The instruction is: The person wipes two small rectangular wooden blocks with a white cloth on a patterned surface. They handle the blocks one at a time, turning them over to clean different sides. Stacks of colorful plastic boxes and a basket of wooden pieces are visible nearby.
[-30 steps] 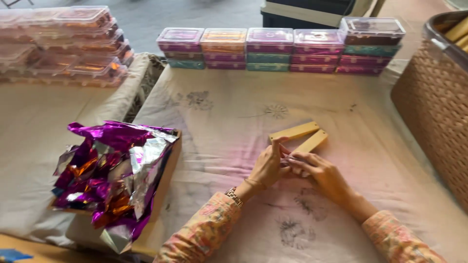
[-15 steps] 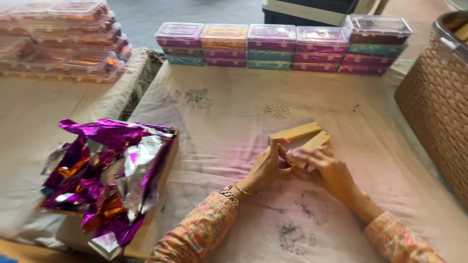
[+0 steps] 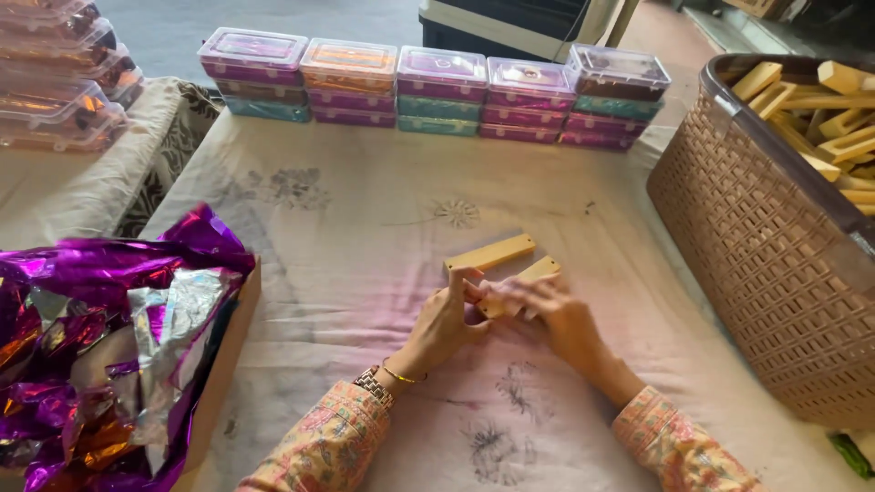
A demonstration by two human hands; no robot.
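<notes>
The right hand (image 3: 547,314) was smeared by motion, so its finger positions could not be made out. It and the left hand (image 3: 447,323) covered the near end of the lower wooden block (image 3: 529,276). The woven basket (image 3: 775,273) ran off the right edge, the purple foil (image 3: 100,337) off the left and bottom. Contents of the stacked plastic boxes (image 3: 437,91) were too small to tell.

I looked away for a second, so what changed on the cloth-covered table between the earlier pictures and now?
Little changed. Both hands, left hand and right hand, stay together on the nearer wooden block, fingers shifting slightly; the right hand is blurred. The farther wooden block lies where it was. The foil wrappers, stacked boxes and basket stayed put; only the camera view shifted.
</notes>
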